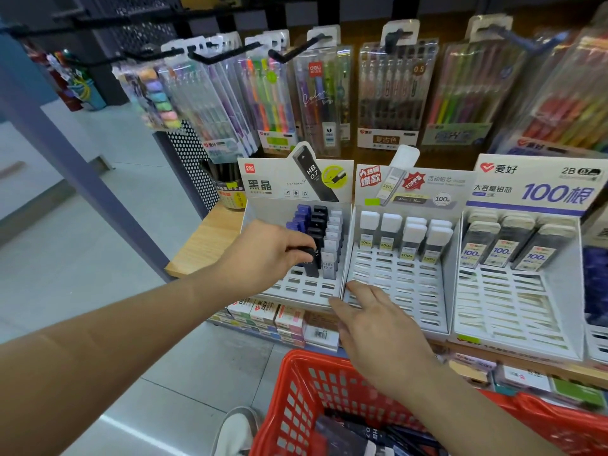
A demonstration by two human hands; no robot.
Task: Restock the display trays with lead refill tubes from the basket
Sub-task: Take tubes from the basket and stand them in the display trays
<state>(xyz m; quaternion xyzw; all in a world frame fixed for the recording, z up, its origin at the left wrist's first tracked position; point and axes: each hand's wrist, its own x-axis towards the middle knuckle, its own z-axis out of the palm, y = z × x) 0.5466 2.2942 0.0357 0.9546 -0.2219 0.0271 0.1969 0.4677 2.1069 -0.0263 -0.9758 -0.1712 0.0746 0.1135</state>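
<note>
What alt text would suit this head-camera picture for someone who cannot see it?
A person's left hand holds a black lead refill tube over the left display tray, beside its standing tubes. The open right hand is at the front edge of the middle tray. A red basket of spare tubes sits below.

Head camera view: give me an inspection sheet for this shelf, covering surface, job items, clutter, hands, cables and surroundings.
Surface: wooden shelf under three white trays.
Job's things: left tray part filled; middle tray and right tray hold back rows only; red basket holds more tubes.
Clutter: small boxes stacked under the shelf.
Grippers: left hand pinches a black tube over the left tray; right hand open at the tray fronts, contact unclear.
Cables: nothing seen.
Surroundings: pen packs on hooks; tiled floor.
</note>
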